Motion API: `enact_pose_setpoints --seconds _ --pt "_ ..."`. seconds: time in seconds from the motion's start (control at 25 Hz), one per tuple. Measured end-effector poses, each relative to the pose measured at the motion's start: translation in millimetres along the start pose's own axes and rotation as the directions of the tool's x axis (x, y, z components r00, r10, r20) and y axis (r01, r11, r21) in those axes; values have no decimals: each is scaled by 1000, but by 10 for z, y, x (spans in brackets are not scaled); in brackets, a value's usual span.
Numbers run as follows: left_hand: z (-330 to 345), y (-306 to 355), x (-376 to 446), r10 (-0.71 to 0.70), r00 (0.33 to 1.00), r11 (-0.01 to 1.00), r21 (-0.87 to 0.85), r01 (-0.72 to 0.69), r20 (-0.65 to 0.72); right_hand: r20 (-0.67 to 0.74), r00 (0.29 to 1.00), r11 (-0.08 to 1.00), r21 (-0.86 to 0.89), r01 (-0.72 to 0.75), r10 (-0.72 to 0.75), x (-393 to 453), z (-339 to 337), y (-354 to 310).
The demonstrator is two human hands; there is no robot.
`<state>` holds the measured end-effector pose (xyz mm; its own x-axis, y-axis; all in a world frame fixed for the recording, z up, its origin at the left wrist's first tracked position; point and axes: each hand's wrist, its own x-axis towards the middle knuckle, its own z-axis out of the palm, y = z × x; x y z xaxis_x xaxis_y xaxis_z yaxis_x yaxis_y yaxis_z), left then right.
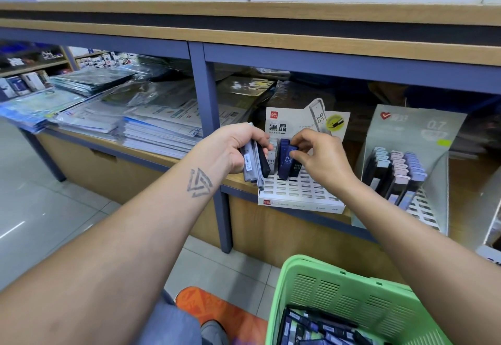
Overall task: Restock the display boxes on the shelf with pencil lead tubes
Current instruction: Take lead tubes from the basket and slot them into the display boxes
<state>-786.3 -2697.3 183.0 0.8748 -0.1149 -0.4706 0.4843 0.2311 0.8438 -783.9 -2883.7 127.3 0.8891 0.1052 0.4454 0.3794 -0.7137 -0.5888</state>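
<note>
Now right hand (pixel 314 155) on a tube (pixel 294 164), left hand (pixel 230 147) around spares (pixel 253 163).

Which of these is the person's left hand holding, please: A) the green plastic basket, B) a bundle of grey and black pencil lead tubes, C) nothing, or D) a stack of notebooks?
B: the left hand grips a bundle of grey and black pencil lead tubes, held beside the white slotted display box, apart from the green plastic basket.

Both forearms bare, no sleeves visible; left forearm (pixel 151 209) bears a dark interlocked-triangle tattoo (pixel 199 183). Legwear: blue-grey fabric (pixel 173 323).
</note>
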Motion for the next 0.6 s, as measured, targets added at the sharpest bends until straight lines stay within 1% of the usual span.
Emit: enact_pose_setpoints --seconds 0.16,0.36,0.48,0.6 --pt "-10 6 -2 1 1000 1000 4 -1 -7 -28 999 999 -52 14 -16 20 84 3" --pt "-14 10 -13 13 1000 1000 17 -12 -14 -15 1000 998 -64 0 -1 62 107 20" --pt "-25 12 -9 14 1000 1000 26 -13 -16 29 1000 1000 -20 -8 8 46 93 38" --pt "-24 9 -4 9 1000 999 33 -8 -17 67 998 999 -37 3 0 41 101 45"
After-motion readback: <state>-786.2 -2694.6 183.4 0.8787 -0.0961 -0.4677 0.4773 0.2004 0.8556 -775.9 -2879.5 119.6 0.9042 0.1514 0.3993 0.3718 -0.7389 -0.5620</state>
